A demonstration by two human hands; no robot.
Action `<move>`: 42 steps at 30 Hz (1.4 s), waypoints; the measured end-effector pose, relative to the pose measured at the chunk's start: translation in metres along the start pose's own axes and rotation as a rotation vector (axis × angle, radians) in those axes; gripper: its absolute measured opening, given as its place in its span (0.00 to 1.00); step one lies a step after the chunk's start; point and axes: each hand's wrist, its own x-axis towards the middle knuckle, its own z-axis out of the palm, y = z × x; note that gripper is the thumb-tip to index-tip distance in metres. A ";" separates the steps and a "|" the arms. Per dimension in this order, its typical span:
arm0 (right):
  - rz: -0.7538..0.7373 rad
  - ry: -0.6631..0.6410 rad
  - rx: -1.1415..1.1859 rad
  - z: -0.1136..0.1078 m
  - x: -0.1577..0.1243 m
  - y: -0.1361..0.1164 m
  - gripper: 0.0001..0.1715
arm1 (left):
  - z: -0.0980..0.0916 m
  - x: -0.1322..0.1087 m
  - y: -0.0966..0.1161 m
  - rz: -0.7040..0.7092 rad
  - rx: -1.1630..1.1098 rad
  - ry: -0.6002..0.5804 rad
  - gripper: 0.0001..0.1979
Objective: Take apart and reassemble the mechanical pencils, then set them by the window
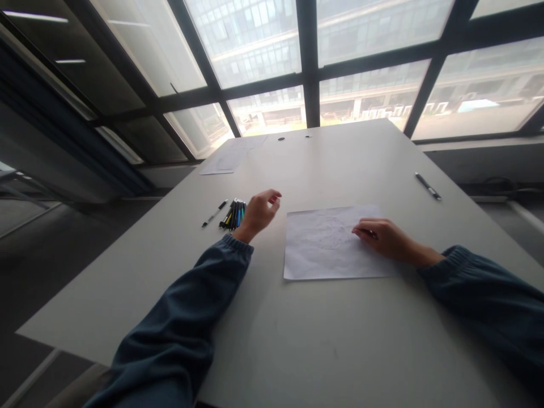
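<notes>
Left hand, mid-frame, hovers half-open and empty beside pens. Right hand rests curled on paper; grip unclear.

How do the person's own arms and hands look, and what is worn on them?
The left sleeve and right sleeve are dark blue, long, each ending in a ribbed cuff. The left hand and right hand are bare, without gloves.
</notes>
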 end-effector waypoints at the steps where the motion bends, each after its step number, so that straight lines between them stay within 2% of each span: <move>1: 0.006 0.000 0.001 0.000 0.000 0.000 0.15 | -0.011 0.007 -0.014 -0.073 0.044 0.024 0.10; 5: 0.019 -0.009 0.000 -0.001 0.000 -0.003 0.15 | -0.051 0.023 -0.073 -0.375 0.264 0.127 0.12; 7: 0.015 -0.013 0.004 -0.002 0.000 -0.004 0.15 | -0.063 0.023 -0.097 -0.457 0.327 0.135 0.13; 10: 0.013 -0.018 0.013 -0.002 0.000 -0.004 0.15 | -0.072 0.021 -0.120 -0.494 0.316 0.073 0.13; 12: 0.018 -0.019 0.008 -0.002 -0.001 -0.004 0.16 | -0.073 0.020 -0.128 -0.501 0.311 -0.024 0.12; 15: 0.028 -0.022 -0.005 -0.001 -0.001 -0.002 0.16 | -0.071 0.019 -0.133 -0.531 0.375 -0.161 0.13; 17: 0.031 -0.027 -0.008 -0.001 -0.001 -0.001 0.16 | -0.070 0.019 -0.136 -0.552 0.422 -0.194 0.13; 29: 0.023 -0.005 0.006 -0.002 0.001 -0.004 0.15 | -0.051 0.013 -0.140 -0.624 0.500 -0.110 0.19; 34: 0.029 -0.002 0.017 -0.002 0.002 -0.004 0.16 | -0.046 0.013 -0.146 -0.631 0.476 -0.112 0.18; 38: 0.040 -0.009 0.022 -0.002 0.002 -0.003 0.15 | -0.046 0.015 -0.146 -0.615 0.452 -0.111 0.15; 42: 0.042 -0.012 0.003 -0.002 0.002 -0.003 0.15 | -0.057 0.019 -0.133 -0.591 0.446 -0.091 0.11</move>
